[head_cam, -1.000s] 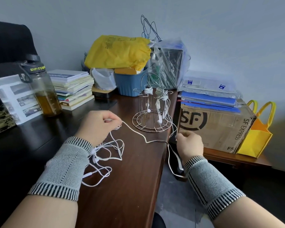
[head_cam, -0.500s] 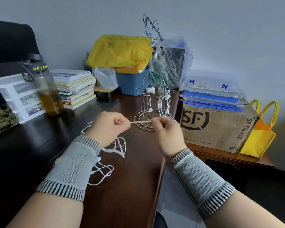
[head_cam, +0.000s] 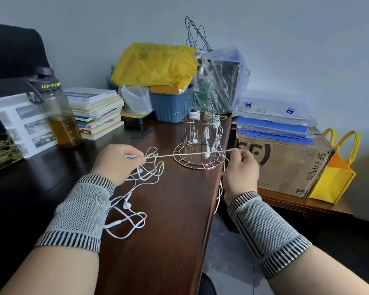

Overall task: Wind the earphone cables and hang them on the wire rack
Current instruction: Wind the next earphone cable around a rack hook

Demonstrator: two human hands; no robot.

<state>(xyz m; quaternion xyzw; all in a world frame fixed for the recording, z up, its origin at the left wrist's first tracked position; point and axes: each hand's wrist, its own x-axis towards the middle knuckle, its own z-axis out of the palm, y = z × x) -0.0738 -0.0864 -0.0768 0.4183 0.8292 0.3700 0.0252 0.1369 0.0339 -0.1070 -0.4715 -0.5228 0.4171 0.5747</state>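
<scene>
Earphone cable [head_cam: 188, 154], white, stretched taut between left hand [head_cam: 117, 161] and right hand [head_cam: 241, 167], each pinching it above the wooden desk [head_cam: 168, 220]; loose loops lie beneath the left wrist. Wire rack [head_cam: 199, 141] stands just behind the taut span, wound earphones [head_cam: 209, 122] hanging from its arms. Cardboard box [head_cam: 285, 162] at right.

Counter [head_cam: 168, 220]: dark wood, smooth, semi-gloss. Wire rack [head_cam: 198, 143], frame centre: thin metal, coppery sheen. Earphone cable [head_cam: 188, 154]: white plastic, smooth. Wrist sleeves [head_cam: 77, 213]: grey knit cloth, ribbed cuffs. Box [head_cam: 285, 165], right: matt brown cardboard. Bottle [head_cam: 58, 120], left: clear plastic. Bag [head_cam: 153, 62], upper centre: yellow crinkled plastic.
</scene>
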